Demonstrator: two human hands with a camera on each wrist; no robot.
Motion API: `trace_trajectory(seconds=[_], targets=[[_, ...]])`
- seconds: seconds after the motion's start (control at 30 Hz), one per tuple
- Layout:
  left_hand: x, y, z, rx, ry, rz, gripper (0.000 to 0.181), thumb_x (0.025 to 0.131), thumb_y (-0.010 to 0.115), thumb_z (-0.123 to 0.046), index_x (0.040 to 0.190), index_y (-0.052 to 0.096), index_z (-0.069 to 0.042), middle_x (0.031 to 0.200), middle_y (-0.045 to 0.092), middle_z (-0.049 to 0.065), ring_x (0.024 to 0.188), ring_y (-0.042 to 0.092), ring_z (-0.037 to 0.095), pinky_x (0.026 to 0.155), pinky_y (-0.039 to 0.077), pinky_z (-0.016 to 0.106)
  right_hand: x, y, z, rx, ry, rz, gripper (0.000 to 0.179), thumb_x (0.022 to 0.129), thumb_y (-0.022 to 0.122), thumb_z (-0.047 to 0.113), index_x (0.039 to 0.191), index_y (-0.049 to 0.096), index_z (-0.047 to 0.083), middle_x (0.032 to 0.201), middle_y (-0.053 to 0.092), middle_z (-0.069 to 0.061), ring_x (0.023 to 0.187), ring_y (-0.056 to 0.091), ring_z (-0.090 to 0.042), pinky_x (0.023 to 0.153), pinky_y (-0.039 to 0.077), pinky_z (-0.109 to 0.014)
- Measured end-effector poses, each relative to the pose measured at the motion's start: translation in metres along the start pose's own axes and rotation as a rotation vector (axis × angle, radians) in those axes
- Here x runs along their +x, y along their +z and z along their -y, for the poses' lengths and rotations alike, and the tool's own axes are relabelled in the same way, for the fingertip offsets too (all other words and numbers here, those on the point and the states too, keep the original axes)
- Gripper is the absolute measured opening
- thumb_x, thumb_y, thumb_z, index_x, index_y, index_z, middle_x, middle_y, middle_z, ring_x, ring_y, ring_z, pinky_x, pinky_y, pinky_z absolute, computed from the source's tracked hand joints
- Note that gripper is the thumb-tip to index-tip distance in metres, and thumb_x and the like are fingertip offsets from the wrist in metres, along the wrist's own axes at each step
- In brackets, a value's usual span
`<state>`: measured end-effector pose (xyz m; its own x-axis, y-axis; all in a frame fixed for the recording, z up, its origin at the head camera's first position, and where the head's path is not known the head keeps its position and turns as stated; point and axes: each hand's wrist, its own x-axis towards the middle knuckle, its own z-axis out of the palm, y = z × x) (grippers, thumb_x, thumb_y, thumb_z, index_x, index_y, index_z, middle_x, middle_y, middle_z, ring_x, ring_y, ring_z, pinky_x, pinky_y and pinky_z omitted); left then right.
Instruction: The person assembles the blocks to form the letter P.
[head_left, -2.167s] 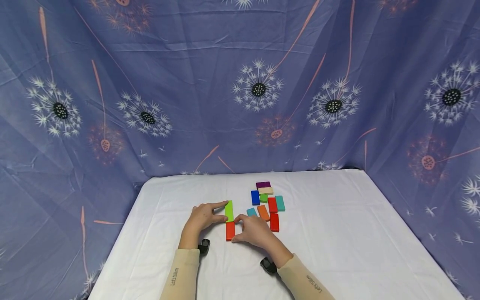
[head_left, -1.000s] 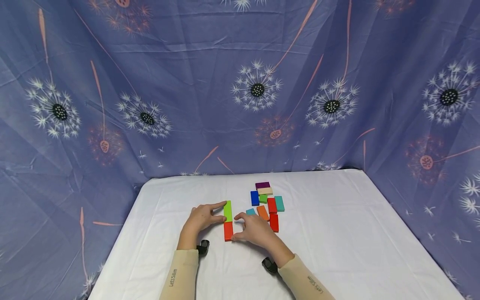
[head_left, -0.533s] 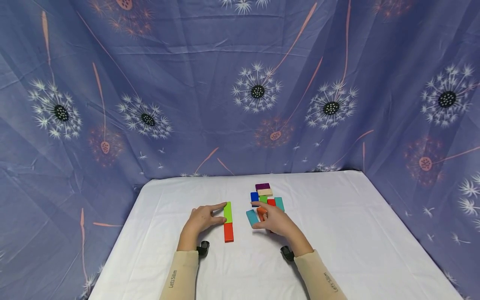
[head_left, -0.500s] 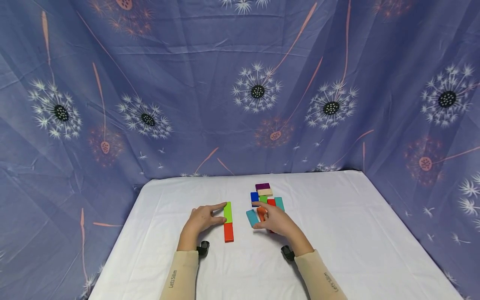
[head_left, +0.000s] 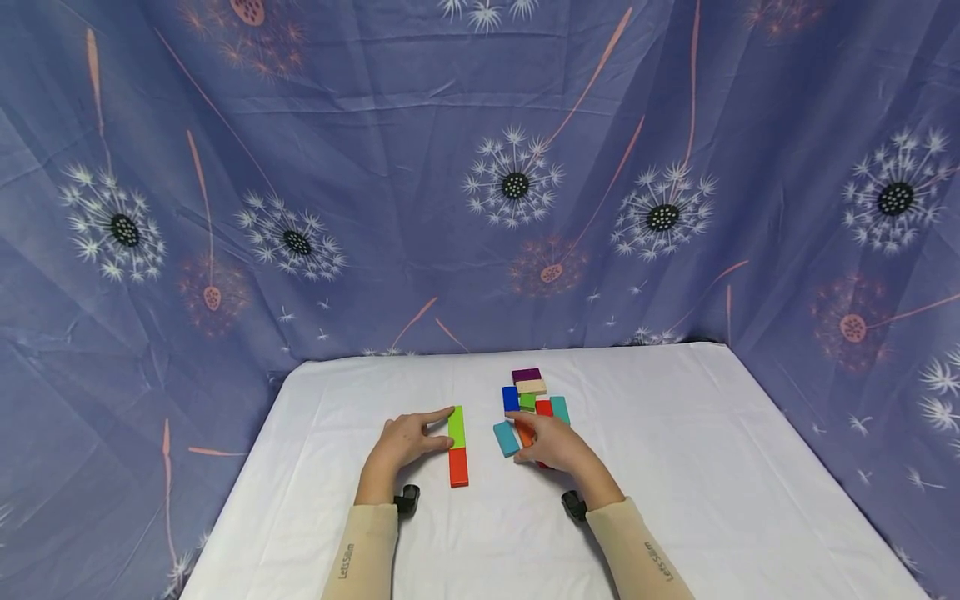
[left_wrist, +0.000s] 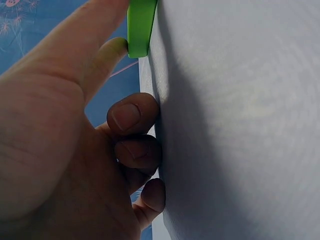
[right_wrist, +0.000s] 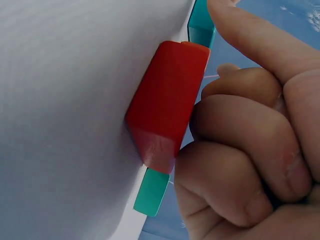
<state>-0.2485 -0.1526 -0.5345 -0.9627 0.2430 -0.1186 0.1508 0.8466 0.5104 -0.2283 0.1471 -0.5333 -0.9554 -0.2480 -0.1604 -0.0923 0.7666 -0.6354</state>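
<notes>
Currently, the left hand (head_left: 403,438) pinches a lime block (head_left: 458,427); the right hand (head_left: 553,442), thumb wide, flanks a teal block (head_left: 506,438).

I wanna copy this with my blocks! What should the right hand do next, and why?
Maybe the right hand should pinch the nearer teal block: its thumb and finger sit by that block's two ends, and the left hand holds a lime block lined up with a red block.
</notes>
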Motion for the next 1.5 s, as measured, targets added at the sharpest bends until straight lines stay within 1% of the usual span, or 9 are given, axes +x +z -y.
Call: trace_trajectory(seconds=[0.3, 0.5, 0.63, 0.83, 0.9, 1.03, 1.27, 1.37, 1.5], targets=[[0.0, 0.0, -0.001, -0.006, 0.018, -0.011, 0.066, 0.087, 0.084, -0.05, 0.149, 0.062, -0.042, 0.076, 0.06, -0.005, 0.081, 0.053, 0.012, 0.101, 0.039, 0.049, 0.0, -0.001, 0.002, -0.01, 0.031, -0.017, 0.065, 0.083, 0.091, 0.023, 0.143, 0.067, 0.029, 0.149, 0.064, -0.01, 0.136, 0.057, -0.036, 0.108, 0.049, -0.068], [0.0, 0.002, -0.001, -0.005, 0.006, -0.006, 0.066, 0.087, 0.084, -0.05, 0.149, 0.062, -0.043, 0.076, 0.06, -0.005, 0.081, 0.053, 0.012, 0.097, 0.037, 0.044, 0.0, 0.001, 0.002, -0.02, 0.05, -0.019, 0.069, 0.083, 0.091, 0.023, 0.146, 0.065, 0.031, 0.15, 0.063, -0.011, 0.138, 0.056, -0.037, 0.106, 0.05, -0.067], [-0.001, 0.002, -0.002, -0.003, 0.006, -0.007, 0.065, 0.087, 0.083, -0.05, 0.148, 0.062, -0.043, 0.076, 0.059, -0.005, 0.08, 0.052, 0.012, 0.096, 0.037, 0.042, 0.001, 0.001, 0.003, -0.03, 0.06, -0.015, 0.067, 0.084, 0.09, 0.023, 0.146, 0.066, 0.031, 0.15, 0.063, -0.011, 0.138, 0.056, -0.037, 0.107, 0.049, -0.067], [0.0, 0.001, -0.001, 0.003, 0.006, -0.009, 0.066, 0.087, 0.084, -0.05, 0.149, 0.062, -0.041, 0.077, 0.059, -0.004, 0.081, 0.052, 0.013, 0.095, 0.037, 0.042, 0.001, 0.001, 0.004, -0.021, 0.06, -0.016, 0.059, 0.081, 0.093, 0.024, 0.135, 0.07, 0.029, 0.137, 0.068, -0.008, 0.121, 0.06, -0.03, 0.101, 0.053, -0.062], [0.0, 0.001, 0.0, 0.004, 0.005, -0.009, 0.066, 0.087, 0.084, -0.049, 0.149, 0.062, -0.041, 0.077, 0.059, -0.004, 0.081, 0.052, 0.012, 0.095, 0.037, 0.042, 0.001, 0.001, 0.003, -0.015, 0.054, -0.016, 0.057, 0.08, 0.094, 0.024, 0.132, 0.07, 0.027, 0.13, 0.068, -0.007, 0.114, 0.06, -0.028, 0.098, 0.054, -0.059], [0.0, 0.001, 0.0, 0.002, 0.001, -0.005, 0.066, 0.087, 0.083, -0.05, 0.149, 0.061, -0.042, 0.078, 0.059, -0.004, 0.082, 0.052, 0.013, 0.095, 0.037, 0.042, 0.002, 0.001, 0.002, -0.005, 0.035, -0.018, 0.057, 0.078, 0.095, 0.026, 0.129, 0.07, 0.026, 0.123, 0.069, -0.006, 0.108, 0.059, -0.026, 0.094, 0.055, -0.056], [0.0, 0.001, 0.001, -0.001, 0.006, -0.008, 0.066, 0.087, 0.084, -0.049, 0.149, 0.062, -0.041, 0.077, 0.059, -0.004, 0.08, 0.052, 0.012, 0.095, 0.036, 0.042, -0.001, 0.0, -0.003, 0.058, 0.006, -0.022, 0.062, 0.075, 0.097, 0.028, 0.13, 0.069, 0.024, 0.116, 0.068, -0.005, 0.101, 0.059, -0.023, 0.087, 0.056, -0.048], [0.0, 0.002, 0.001, -0.002, 0.006, -0.008, 0.066, 0.087, 0.084, -0.049, 0.149, 0.062, -0.042, 0.077, 0.059, -0.004, 0.079, 0.052, 0.012, 0.093, 0.036, 0.041, -0.007, -0.002, 0.001, 0.084, -0.021, -0.014, 0.061, 0.075, 0.097, 0.029, 0.129, 0.068, 0.025, 0.119, 0.069, -0.004, 0.098, 0.059, -0.022, 0.085, 0.055, -0.045], [0.001, 0.002, 0.001, 0.0, 0.004, -0.011, 0.066, 0.087, 0.084, -0.049, 0.149, 0.062, -0.042, 0.077, 0.059, -0.004, 0.079, 0.051, 0.012, 0.093, 0.036, 0.041, -0.017, -0.003, 0.014, 0.108, -0.072, 0.019, 0.061, 0.077, 0.096, 0.029, 0.13, 0.067, 0.025, 0.101, 0.067, -0.003, 0.088, 0.057, -0.019, 0.078, 0.052, -0.039]])
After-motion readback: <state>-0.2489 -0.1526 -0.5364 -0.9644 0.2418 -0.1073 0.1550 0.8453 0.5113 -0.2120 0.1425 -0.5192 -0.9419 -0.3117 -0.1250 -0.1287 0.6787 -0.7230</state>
